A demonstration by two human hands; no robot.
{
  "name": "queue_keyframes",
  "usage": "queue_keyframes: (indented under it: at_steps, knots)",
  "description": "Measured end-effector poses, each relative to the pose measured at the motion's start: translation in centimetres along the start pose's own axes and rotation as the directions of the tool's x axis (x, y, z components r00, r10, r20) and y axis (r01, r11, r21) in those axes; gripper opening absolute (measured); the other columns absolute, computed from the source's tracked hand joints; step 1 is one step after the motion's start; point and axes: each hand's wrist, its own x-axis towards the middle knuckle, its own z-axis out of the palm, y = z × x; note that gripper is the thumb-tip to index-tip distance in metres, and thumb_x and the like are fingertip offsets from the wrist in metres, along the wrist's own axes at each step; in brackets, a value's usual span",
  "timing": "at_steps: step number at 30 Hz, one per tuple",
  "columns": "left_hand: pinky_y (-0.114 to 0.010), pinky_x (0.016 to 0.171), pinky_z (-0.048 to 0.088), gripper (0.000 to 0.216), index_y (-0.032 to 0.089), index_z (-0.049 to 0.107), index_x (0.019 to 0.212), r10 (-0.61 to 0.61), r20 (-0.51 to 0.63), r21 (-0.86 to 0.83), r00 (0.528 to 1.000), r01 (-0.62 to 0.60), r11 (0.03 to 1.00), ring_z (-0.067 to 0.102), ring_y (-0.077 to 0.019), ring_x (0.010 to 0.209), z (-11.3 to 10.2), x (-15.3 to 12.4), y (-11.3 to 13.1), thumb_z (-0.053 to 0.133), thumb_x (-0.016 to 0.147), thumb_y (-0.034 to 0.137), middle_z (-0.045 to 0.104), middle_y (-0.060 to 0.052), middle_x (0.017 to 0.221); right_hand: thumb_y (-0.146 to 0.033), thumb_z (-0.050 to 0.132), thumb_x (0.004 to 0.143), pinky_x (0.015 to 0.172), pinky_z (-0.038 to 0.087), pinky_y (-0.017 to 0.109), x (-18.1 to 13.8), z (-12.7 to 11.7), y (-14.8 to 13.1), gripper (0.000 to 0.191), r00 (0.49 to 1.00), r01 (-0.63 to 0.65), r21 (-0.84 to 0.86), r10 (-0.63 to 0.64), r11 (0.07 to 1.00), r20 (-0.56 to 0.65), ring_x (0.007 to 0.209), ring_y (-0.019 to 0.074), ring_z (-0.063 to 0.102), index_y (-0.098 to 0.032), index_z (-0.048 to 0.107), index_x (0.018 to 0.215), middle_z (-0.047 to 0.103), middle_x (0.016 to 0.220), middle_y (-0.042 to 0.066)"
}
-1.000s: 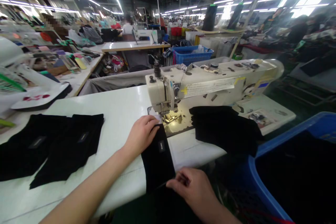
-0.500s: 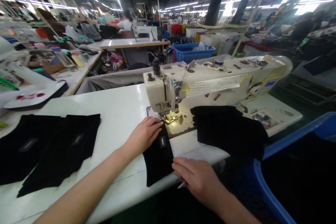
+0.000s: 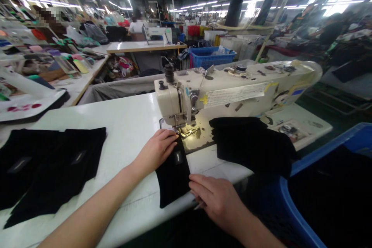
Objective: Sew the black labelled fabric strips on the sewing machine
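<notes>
A black fabric piece [image 3: 173,178] with a small dark label [image 3: 178,157] lies on the white sewing table, its far end at the sewing machine's presser foot [image 3: 178,131]. My left hand [image 3: 158,148] rests on the fabric's upper left, fingers laid flat and close to the lit needle area. At the fabric's right edge, my right hand [image 3: 216,197] pinches the cloth near the table's front. A thin pale pointed tip [image 3: 199,204] sticks out under the right fingers; its kind cannot be made out. The sewing machine [image 3: 232,89] stands behind the hands.
Black labelled pieces [image 3: 58,170] lie in overlapping piles on the left. A black fabric stack [image 3: 250,143] sits right of the needle. A blue crate [image 3: 293,201] with dark cloth stands at the right. Thread cones [image 3: 235,9] rise behind; other workstations and people are farther back.
The view has shifted slightly, so the machine and table appear a little farther left. Both hands keep nearly the same places on the black fabric piece.
</notes>
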Motion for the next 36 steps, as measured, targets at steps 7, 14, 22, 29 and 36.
queue_keyframes:
  at_steps: [7,14,22,29,36]
  knots:
    - [-0.045,0.094,0.056,0.027,0.017,0.07,0.117,0.01,0.001,0.006,1.0,-0.01,1.0,0.061,-0.0261,0.105,0.06,-0.11,-0.07,0.049,0.101,0.022,0.069,-0.012,0.113,-0.015,0.044,0.1,0.064,0.055,0.029,0.1,0.01,-0.08,0.025,1.0,-0.019,0.001,0.019,1.0,0.006,0.082,0.0193,0.073,-0.018,0.065,0.112,0.073,0.121,0.009]
    - [-0.043,0.095,0.056,0.028,0.015,0.068,0.119,0.017,0.022,0.012,1.0,-0.017,1.0,0.061,-0.0261,0.107,-0.24,-0.03,0.16,0.048,0.101,0.022,0.068,-0.012,0.115,-0.017,0.044,0.1,0.062,0.054,0.029,0.16,-0.22,-0.12,0.024,0.999,-0.025,-0.006,0.025,1.0,0.048,0.08,0.0199,0.073,-0.018,0.065,0.112,0.073,0.122,0.009]
    - [-0.044,0.099,0.055,0.029,0.014,0.066,0.122,0.03,0.053,0.047,0.998,-0.032,0.998,0.059,-0.0265,0.111,-0.17,-0.23,-0.39,0.047,0.102,0.022,0.066,-0.013,0.119,-0.016,0.047,0.098,0.06,0.054,0.032,0.5,-0.55,-0.45,0.023,0.998,-0.036,-0.026,0.038,0.999,0.06,0.078,0.0205,0.073,-0.017,0.067,0.11,0.073,0.121,0.007]
    - [-0.045,0.099,0.055,0.029,0.013,0.065,0.122,0.035,0.066,0.069,0.997,-0.04,0.997,0.059,-0.0266,0.111,-0.25,-0.12,-0.47,0.046,0.102,0.021,0.066,-0.013,0.12,-0.016,0.047,0.099,0.062,0.055,0.032,0.24,-0.66,-0.45,0.025,0.993,-0.029,-0.052,0.035,0.998,0.116,0.079,0.0201,0.073,-0.016,0.064,0.117,0.07,0.129,0.008]
    - [-0.046,0.099,0.055,0.031,0.014,0.066,0.124,0.028,0.064,0.084,0.998,-0.034,0.996,0.059,-0.027,0.111,-0.23,-0.21,-0.56,0.046,0.102,0.023,0.065,-0.013,0.12,-0.016,0.046,0.099,0.064,0.057,0.033,0.33,-0.93,-0.41,0.028,0.988,-0.035,-0.06,0.043,0.998,0.149,0.08,0.0206,0.073,-0.016,0.064,0.12,0.068,0.134,0.009]
